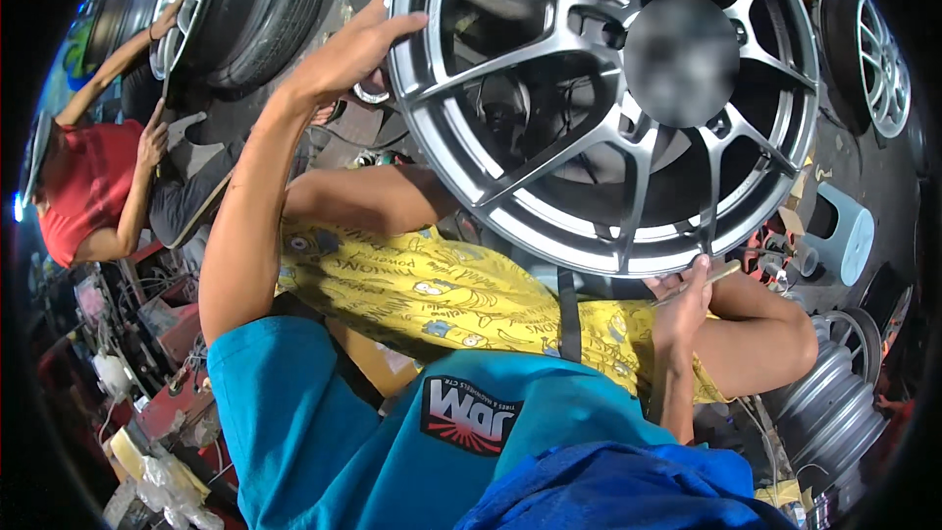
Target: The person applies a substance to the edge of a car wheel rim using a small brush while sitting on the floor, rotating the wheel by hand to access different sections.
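Observation:
A large grey alloy wheel rim [549, 108] with several spokes stands upright in front of me, resting against my knees. My left hand [348, 54] grips its outer edge at the upper left, fingers curled over the lip. My right hand [682, 299] sits at the rim's lower right edge and holds a thin stick-like tool [708, 280] against the lip. My legs in yellow patterned shorts [442, 294] lie under the wheel.
Another person in a red shirt [83, 186] works at the left on a tyre with a silver rim [245, 0]. More silver rims stand at the right [878, 59] and lower right [834, 402]. A pale blue plastic stool [844, 231] stands right. Clutter fills the lower left.

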A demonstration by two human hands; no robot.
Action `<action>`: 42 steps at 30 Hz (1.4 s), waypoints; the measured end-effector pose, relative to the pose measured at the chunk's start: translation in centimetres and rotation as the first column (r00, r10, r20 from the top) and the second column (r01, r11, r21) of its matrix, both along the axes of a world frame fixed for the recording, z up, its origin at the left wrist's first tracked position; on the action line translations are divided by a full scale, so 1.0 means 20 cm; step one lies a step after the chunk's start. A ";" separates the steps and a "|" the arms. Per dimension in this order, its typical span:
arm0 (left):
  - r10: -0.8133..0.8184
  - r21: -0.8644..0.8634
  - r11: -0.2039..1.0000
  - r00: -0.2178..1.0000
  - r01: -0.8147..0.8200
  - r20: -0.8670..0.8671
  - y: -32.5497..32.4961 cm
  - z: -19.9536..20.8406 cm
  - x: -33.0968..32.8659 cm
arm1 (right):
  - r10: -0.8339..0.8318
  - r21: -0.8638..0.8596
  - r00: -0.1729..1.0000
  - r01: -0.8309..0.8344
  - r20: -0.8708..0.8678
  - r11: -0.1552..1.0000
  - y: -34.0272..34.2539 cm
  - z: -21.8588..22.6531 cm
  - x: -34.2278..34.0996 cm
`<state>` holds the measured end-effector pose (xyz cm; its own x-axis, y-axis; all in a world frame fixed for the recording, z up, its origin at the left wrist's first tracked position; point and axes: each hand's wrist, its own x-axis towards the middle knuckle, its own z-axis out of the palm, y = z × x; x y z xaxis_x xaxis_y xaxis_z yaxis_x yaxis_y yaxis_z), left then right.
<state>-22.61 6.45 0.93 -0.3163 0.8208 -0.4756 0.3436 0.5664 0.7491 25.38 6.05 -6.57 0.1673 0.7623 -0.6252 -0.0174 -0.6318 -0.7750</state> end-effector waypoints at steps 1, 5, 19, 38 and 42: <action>-0.044 -0.071 0.997 0.997 0.040 -0.059 0.02 0.04 0.00 | 0.037 -0.009 0.999 -0.037 -0.019 0.999 0.00 -0.03 0.05; -0.033 0.076 0.997 0.999 0.035 -0.031 -0.05 -0.07 -0.07 | 0.074 -0.008 0.997 -0.075 -0.033 0.997 0.01 -0.04 0.05; -0.046 -0.110 0.994 0.985 0.028 -0.165 -0.01 0.15 0.17 | 0.102 -0.053 0.969 -0.117 -0.227 0.992 0.09 -0.08 0.12; -0.042 0.510 0.827 0.932 0.235 -0.360 0.77 -0.20 -0.29 | 0.074 -0.032 0.993 -0.077 -0.089 0.997 0.10 0.04 0.09; -0.006 0.495 0.866 0.990 0.077 -0.143 0.78 -0.20 -0.30 | 0.071 -0.030 0.996 -0.073 -0.063 0.997 0.11 0.08 0.09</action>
